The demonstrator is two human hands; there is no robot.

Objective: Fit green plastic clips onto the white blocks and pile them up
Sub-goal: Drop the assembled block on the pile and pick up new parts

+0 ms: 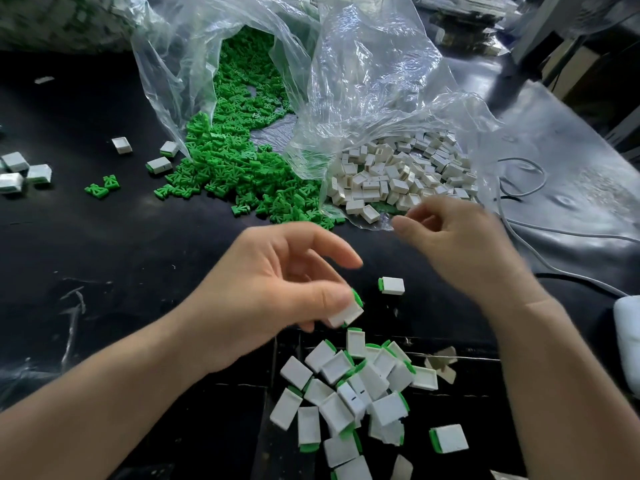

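Observation:
My left hand (277,285) pinches a white block with a green clip fitted (348,311) between thumb and fingers, just above a pile of clipped blocks (349,389) near the table's front. My right hand (460,244) hovers with loosely curled fingers and holds nothing, close to the heap of bare white blocks (398,174) spilling from a clear bag. Loose green clips (235,168) pour from a second clear bag at the centre. One clipped block (392,285) lies alone between my hands.
The clear plastic bags (363,81) rise at the back. A few clipped blocks (20,171) and two stray green clips (102,187) lie at the left on the black table (121,237). Grey cables (554,233) run along the right side.

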